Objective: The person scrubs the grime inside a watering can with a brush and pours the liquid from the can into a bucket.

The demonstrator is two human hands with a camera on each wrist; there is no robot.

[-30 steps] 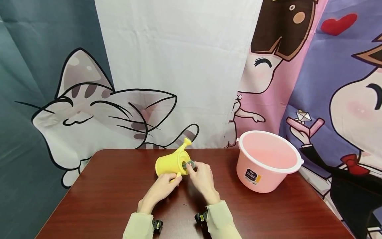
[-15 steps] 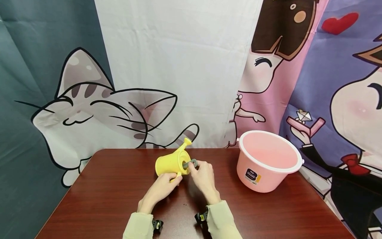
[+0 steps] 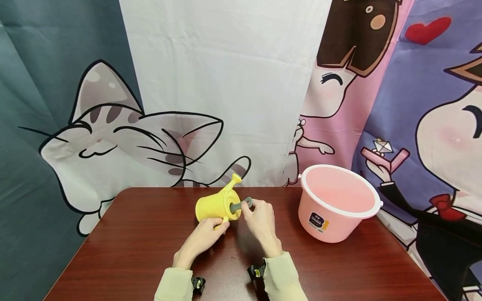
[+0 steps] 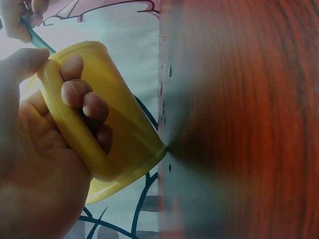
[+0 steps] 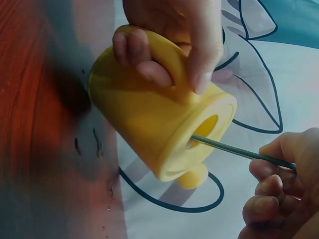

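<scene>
Left hand point(image 3: 206, 232) on watering can point(image 3: 211, 207), long axis sideways, mouth point(image 5: 209, 124) rightward.

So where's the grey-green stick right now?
Near the middle of the head view, the grey-green stick pokes rightward out of the yellow watering can, pinched by the right hand.

2 hands point(image 3: 205, 233) point(image 3: 260, 221), 1 watering can point(image 3: 211, 206), 1 grey-green tool point(image 3: 236, 206), 1 pink bucket point(image 3: 339, 228), 1 table point(image 3: 132, 238).
</scene>
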